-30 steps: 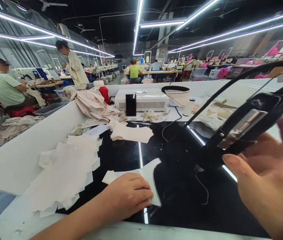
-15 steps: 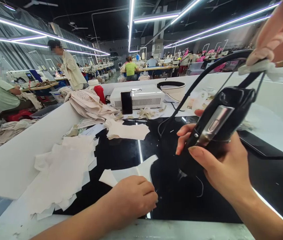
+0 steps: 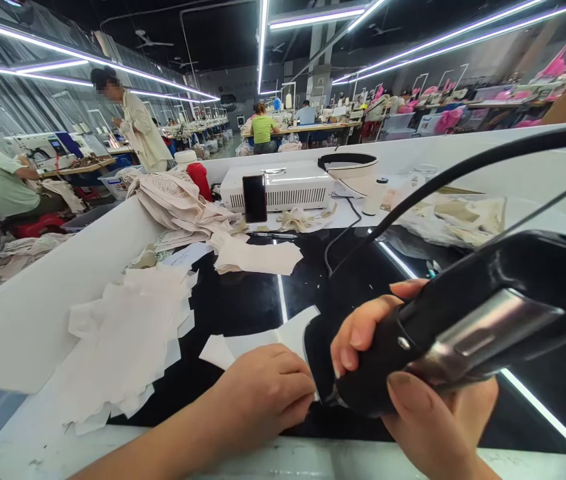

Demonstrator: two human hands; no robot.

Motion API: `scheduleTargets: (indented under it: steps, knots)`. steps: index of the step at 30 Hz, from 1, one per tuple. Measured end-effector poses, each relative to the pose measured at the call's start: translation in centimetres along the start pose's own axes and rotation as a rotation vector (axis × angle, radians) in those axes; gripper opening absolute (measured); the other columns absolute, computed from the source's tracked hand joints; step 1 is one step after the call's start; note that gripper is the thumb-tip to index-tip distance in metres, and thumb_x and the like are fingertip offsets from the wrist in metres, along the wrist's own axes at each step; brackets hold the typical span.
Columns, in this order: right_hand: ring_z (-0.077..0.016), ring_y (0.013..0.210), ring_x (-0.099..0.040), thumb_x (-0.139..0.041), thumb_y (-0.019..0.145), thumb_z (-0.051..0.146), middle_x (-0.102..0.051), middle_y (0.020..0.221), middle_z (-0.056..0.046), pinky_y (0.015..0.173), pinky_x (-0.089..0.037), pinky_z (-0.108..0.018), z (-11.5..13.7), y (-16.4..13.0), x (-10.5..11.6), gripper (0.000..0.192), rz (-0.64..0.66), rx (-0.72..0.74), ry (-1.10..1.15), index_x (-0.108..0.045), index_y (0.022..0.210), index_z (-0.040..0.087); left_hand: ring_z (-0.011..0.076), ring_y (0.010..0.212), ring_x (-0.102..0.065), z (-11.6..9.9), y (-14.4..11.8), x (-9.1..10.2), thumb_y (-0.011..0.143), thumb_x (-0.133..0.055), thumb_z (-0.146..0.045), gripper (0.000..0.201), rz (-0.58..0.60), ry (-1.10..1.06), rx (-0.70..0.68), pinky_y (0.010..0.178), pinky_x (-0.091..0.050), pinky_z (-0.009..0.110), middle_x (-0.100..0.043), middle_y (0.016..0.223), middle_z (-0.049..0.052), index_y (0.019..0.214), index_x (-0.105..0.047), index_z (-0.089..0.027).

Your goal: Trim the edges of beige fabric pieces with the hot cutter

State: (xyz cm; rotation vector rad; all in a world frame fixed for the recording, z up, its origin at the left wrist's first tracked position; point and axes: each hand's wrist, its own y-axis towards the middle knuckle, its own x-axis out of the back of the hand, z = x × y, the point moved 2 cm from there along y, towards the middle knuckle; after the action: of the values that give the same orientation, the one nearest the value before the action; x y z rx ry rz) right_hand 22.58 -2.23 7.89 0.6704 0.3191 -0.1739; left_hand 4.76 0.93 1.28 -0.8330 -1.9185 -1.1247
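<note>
My left hand lies over a white fabric piece on the black glossy board. Its fingers are curled down at the piece's right edge, the fingertips hidden. In my right hand is a black corded handheld tool with a silver metal lever, the thumb near the lever's lower end. The tool slants down to the left. Its narrow tip sits close beside my left fingers at the fabric's edge; whether it touches the cloth I cannot tell.
Stacked pale fabric pieces lie at left, another piece farther back. Behind stand a white vented box, a phone and bunched cloth. A black cable arches overhead at right. White walls border the table; people sit beyond.
My right hand has brought the tool down and leftward, tilting it flatter, with its tip now near my left fingers. A blurred skin-toned shape at upper right is gone. My left hand stays nearly still.
</note>
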Motion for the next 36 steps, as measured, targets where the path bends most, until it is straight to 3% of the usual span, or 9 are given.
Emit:
scheduleTargets:
  steps: [12,22,26,30,36]
  knots:
    - [-0.019,0.057,-0.066,-0.094,0.095,0.051,-0.072,0.08,0.003,0.049,-0.06,-0.032,-0.07,-0.04,-0.27,0.05,-0.039,-0.003,-0.009,-0.061,0.127,0.031,0.0172,0.085,-0.071,-0.52,0.33,0.09,0.109,-0.067,-0.011,0.019,-0.037,-0.094,0.023,0.083,-0.056,0.028,-0.078,0.095,0.002,0.092,-0.072,-0.018]
    - [-0.0175,0.058,-0.068,-0.096,0.094,0.047,-0.073,0.082,0.003,0.05,-0.061,-0.03,-0.2,-0.19,-0.31,0.05,-0.053,0.001,0.026,-0.063,0.128,0.03,0.0198,0.093,-0.075,-0.39,0.25,0.14,0.112,-0.072,-0.023,0.014,0.031,-0.118,0.057,0.087,-0.058,0.031,-0.082,0.105,0.005,0.101,-0.078,-0.018]
    - [-0.0172,0.057,-0.068,-0.096,0.094,0.046,-0.074,0.081,0.003,0.048,-0.06,-0.03,-0.19,-0.08,-0.48,0.049,-0.053,0.013,0.033,-0.064,0.126,0.029,0.019,0.093,-0.075,-0.45,0.29,0.45,0.116,-0.065,-0.019,0.018,0.045,-0.124,0.061,0.088,-0.059,0.03,-0.081,0.105,0.006,0.105,-0.079,-0.018]
    - [-0.0171,0.057,-0.067,-0.095,0.095,0.045,-0.074,0.082,0.003,0.048,-0.06,-0.03,-0.24,-0.16,-0.4,0.047,-0.035,0.025,0.027,-0.064,0.128,0.03,0.0199,0.1,-0.075,-0.19,0.3,0.5,0.119,-0.061,-0.021,0.02,-0.001,-0.112,0.081,0.091,-0.06,0.03,-0.081,0.113,0.007,0.113,-0.08,-0.018]
    - [-0.0175,0.058,-0.069,-0.095,0.095,0.046,-0.074,0.083,0.003,0.051,-0.061,-0.031,-0.29,-0.27,-0.15,0.047,-0.045,0.02,0.002,-0.064,0.127,0.03,0.0205,0.096,-0.074,0.09,0.32,0.0,0.113,-0.072,-0.021,0.009,-0.069,-0.058,0.109,0.09,-0.06,0.031,-0.078,0.106,0.005,0.105,-0.074,-0.017]
